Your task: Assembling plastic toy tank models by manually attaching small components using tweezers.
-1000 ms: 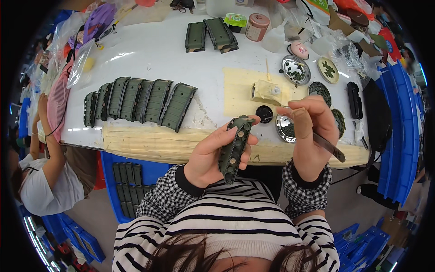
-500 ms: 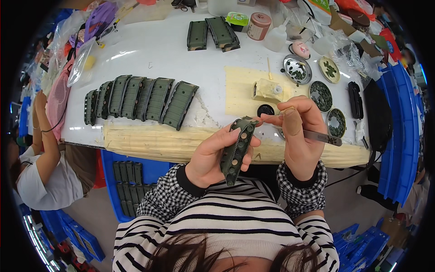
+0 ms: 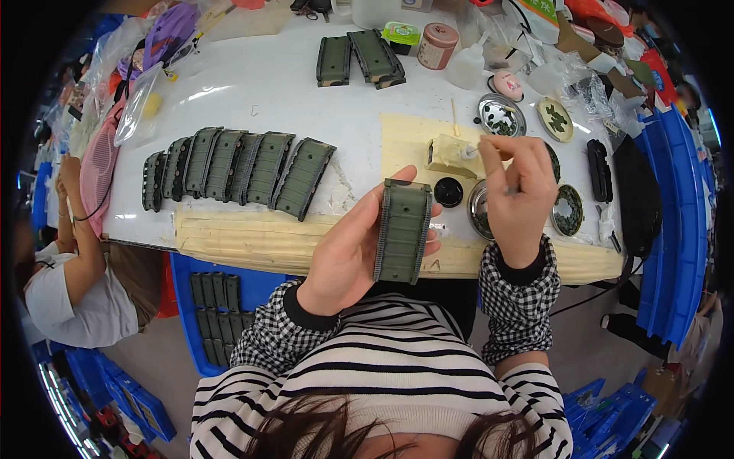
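Observation:
My left hand [image 3: 336, 256] is wrapped round a dark green ribbed rectangular piece [image 3: 404, 233] with toothed side edges. Its ribbed face is turned up, over the front edge of the table. My right hand [image 3: 521, 199] is closed, its fingertips pinched at the mouth of a small bottle [image 3: 449, 155] wrapped in yellowish tape. What the fingertips hold is hidden; a small greyish end shows by the palm, too blurred to name. A round black cap or dish [image 3: 448, 192] lies in front of the bottle. Beside it a metal dish [image 3: 479, 208] is partly covered by my right hand.
Several similar green pieces [image 3: 302, 177] stand in a row at left; others [image 3: 333, 61] lie at the back. Dishes of small green bits [image 3: 567, 210] and a black case [image 3: 600, 170] are at right. A blue bin [image 3: 197, 340] holds more pieces below. Another person [image 3: 84, 291] sits at left.
My left hand has turned the green piece from its studded edge to its ribbed face. My right hand has moved from the piece up to the bottle; the tweezers no longer show clearly.

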The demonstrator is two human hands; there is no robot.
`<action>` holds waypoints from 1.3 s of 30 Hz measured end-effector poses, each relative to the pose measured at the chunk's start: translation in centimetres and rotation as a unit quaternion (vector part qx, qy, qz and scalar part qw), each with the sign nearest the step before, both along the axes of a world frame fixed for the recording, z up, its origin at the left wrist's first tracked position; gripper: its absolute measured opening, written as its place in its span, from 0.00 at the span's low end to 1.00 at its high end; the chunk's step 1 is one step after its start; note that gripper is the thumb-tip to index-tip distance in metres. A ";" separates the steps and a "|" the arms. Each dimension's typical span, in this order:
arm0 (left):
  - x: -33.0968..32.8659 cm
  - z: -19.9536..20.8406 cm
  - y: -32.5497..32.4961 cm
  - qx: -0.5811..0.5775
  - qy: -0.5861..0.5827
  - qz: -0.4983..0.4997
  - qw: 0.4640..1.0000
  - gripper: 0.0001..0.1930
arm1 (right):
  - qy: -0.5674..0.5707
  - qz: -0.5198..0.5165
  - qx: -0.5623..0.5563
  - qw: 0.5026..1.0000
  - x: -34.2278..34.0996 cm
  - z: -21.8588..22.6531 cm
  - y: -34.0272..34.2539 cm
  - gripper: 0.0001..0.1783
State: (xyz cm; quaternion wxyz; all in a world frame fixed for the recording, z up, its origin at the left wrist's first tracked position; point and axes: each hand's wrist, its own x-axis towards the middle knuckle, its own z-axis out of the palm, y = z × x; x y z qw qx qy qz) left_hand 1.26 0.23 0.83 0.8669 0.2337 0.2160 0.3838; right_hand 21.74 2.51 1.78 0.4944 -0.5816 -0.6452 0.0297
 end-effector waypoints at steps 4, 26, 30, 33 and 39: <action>0.0 0.0 -0.2 0.125 0.145 0.022 0.981 0.26 | -0.012 -0.008 0.008 1.000 -0.3 -0.4 -0.2 0.06; -0.1 -0.1 -0.7 0.292 0.305 0.063 0.904 0.32 | 0.369 0.238 -0.143 0.887 -3.3 1.1 -3.3 0.09; -0.1 0.0 -0.7 0.288 0.301 0.066 0.907 0.32 | 0.370 0.236 -0.145 0.887 -3.3 1.0 -3.3 0.09; -0.2 -0.1 -0.7 0.286 0.301 0.066 0.907 0.32 | 0.393 0.220 -0.141 0.882 -3.2 1.3 -3.2 0.09; -0.3 0.0 -0.7 0.280 0.299 0.074 0.909 0.32 | 0.164 0.064 -0.023 0.984 -1.1 0.8 -0.8 0.05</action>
